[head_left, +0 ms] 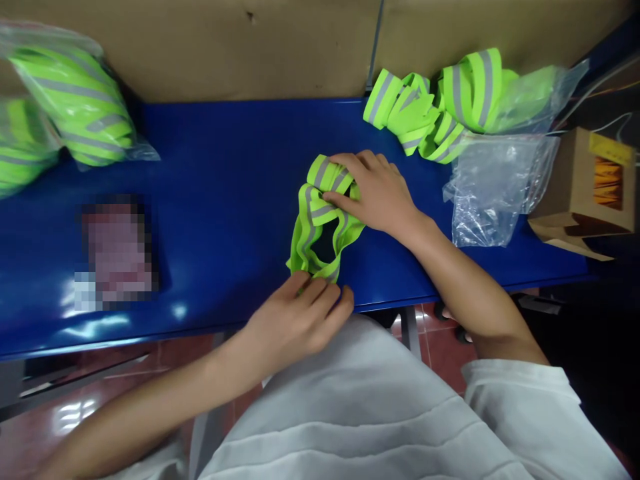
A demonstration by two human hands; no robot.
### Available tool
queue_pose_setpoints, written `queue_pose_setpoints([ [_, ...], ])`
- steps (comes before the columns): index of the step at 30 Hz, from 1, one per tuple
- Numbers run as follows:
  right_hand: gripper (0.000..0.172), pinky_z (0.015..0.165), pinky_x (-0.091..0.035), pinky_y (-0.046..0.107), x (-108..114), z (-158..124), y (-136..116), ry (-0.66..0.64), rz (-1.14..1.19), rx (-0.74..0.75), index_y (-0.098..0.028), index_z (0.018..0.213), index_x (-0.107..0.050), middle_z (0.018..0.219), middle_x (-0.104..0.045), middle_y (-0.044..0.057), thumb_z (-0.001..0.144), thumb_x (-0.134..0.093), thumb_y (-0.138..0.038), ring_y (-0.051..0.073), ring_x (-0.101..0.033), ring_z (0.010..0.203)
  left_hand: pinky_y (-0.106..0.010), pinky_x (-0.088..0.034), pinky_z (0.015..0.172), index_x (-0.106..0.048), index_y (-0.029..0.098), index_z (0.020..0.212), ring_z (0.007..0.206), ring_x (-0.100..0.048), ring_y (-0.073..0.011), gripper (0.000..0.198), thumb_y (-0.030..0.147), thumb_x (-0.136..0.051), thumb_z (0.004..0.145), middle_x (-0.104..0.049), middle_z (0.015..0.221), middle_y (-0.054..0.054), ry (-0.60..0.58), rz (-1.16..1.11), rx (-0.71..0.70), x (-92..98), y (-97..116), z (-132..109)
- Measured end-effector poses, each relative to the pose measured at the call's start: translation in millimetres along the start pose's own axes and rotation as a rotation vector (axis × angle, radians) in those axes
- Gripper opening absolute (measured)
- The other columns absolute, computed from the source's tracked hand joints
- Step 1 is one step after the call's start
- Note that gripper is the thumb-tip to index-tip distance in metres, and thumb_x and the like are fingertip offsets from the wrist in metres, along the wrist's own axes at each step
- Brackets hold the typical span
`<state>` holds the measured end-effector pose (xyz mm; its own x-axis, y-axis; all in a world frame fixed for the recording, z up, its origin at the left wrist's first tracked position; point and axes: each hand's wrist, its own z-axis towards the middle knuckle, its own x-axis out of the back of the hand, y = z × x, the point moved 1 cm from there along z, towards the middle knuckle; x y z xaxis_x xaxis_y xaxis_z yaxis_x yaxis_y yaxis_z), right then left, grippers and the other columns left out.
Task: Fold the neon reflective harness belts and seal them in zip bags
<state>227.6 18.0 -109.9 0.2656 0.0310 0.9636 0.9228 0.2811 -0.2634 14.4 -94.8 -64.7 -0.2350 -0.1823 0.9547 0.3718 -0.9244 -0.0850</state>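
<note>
A neon yellow-green reflective strap with a grey stripe lies looped on the blue table in front of me. My right hand is closed on its far, bunched end, with the thumb and forefinger on the band. At the near end, by the table's front edge, my left hand has its fingers curled over the strap. The fingertips of that hand are partly hidden behind the knuckles. Between the two hands the loop hangs loosely open, and the dark tabletop shows through it.
More reflective straps lie heaped at the back right, beside clear plastic bags and a cardboard box. Bagged straps sit at the back left. A pixelated object rests on the blue table. Brown panelling stands behind.
</note>
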Motion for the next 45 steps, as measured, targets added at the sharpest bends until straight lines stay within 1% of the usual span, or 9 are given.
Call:
queue_pose_setpoints([
  [7,0.072,0.101,-0.048,0.052,0,-1,1,0.03,-0.016,0.01,-0.025,0.153,-0.052,0.143,-0.062,0.017,0.102,-0.041,-0.074,0.039,-0.057,0.126,-0.049,-0.054,0.088,-0.057,0.013,0.141,0.109,-0.07,-0.0327,0.048,0.037,-0.066,0.101,-0.07,0.131,-0.015,-0.171,-0.145,0.263,8.9,-21,-3],
  [11,0.075,0.101,-0.048,0.052,-1,-1,3,0.028,-0.023,0.012,-0.026,0.154,-0.051,0.142,-0.063,0.016,0.101,-0.04,-0.077,0.039,-0.057,0.126,-0.045,-0.054,0.08,-0.067,0.014,0.12,0.106,-0.072,-0.0324,0.02,0.022,-0.064,0.101,-0.076,0.105,-0.009,-0.216,-0.114,0.246,6.8,-24,-16],
  [16,0.076,0.104,-0.046,0.054,1,0,4,-0.002,-0.028,0.006,-0.025,0.156,-0.049,0.143,-0.061,0.017,0.101,-0.041,-0.076,0.041,-0.056,0.128,-0.046,-0.055,0.085,-0.062,0.017,0.131,0.111,-0.073,-0.0309,0.031,0.018,-0.066,0.1,-0.078,0.104,-0.007,-0.134,-0.144,0.292,10.1,-19,-34],
  [21,0.074,0.103,-0.047,0.053,1,-2,5,0.044,-0.002,0.018,-0.024,0.155,-0.052,0.141,-0.064,0.017,0.102,-0.039,-0.074,0.04,-0.058,0.126,-0.043,-0.057,0.082,-0.062,0.022,0.127,0.094,-0.073,-0.0266,0.026,0.029,-0.067,0.102,-0.075,0.108,-0.008,0.022,-0.15,0.586,14.2,-21,-28],
  [28,0.067,0.098,-0.051,0.054,-1,-4,6,0.11,0.013,0.024,-0.024,0.152,-0.056,0.136,-0.067,0.016,0.103,-0.044,-0.069,0.038,-0.062,0.117,-0.05,-0.059,0.106,-0.033,0.026,0.16,0.142,-0.055,-0.0347,0.081,0.037,-0.076,0.093,-0.046,0.156,-0.019,0.151,-0.382,0.954,-24.2,-22,-21],
  [32,0.067,0.099,-0.051,0.055,0,-4,7,0.105,0.027,0.031,-0.024,0.152,-0.056,0.137,-0.067,0.016,0.104,-0.041,-0.068,0.039,-0.062,0.118,-0.054,-0.053,0.115,-0.027,0.024,0.163,0.15,-0.047,-0.0348,0.082,0.025,-0.071,0.094,-0.042,0.162,-0.021,0.198,-0.442,0.962,-38.1,-19,-32],
  [36,0.067,0.099,-0.05,0.056,0,-4,7,0.103,0.027,0.027,-0.024,0.151,-0.056,0.138,-0.066,0.017,0.104,-0.039,-0.068,0.039,-0.061,0.118,-0.041,-0.061,0.098,-0.037,0.027,0.157,0.118,-0.07,-0.0229,0.068,0.016,-0.063,0.095,-0.061,0.146,-0.013,0.164,-0.594,1.049,-38.0,-15,-40],
  [40,0.066,0.099,-0.049,0.056,1,-4,6,0.085,0.02,0.019,-0.024,0.152,-0.056,0.138,-0.065,0.017,0.104,-0.041,-0.067,0.04,-0.061,0.119,-0.027,-0.057,0.072,-0.04,0.028,0.15,0.081,-0.069,-0.0139,0.062,0.019,-0.064,0.093,-0.074,0.109,-0.003,0.259,-0.874,1.139,-37.9,-19,-48],
  [45,0.066,0.098,-0.051,0.056,2,-4,5,0.098,0.022,0.011,-0.025,0.151,-0.058,0.136,-0.067,0.017,0.103,-0.044,-0.068,0.039,-0.062,0.118,-0.027,-0.058,0.072,-0.054,0.025,0.138,0.078,-0.071,-0.0144,0.045,0.021,-0.064,0.095,-0.076,0.092,-0.001,0.319,-0.918,1.166,-35.1,-22,-50],
])
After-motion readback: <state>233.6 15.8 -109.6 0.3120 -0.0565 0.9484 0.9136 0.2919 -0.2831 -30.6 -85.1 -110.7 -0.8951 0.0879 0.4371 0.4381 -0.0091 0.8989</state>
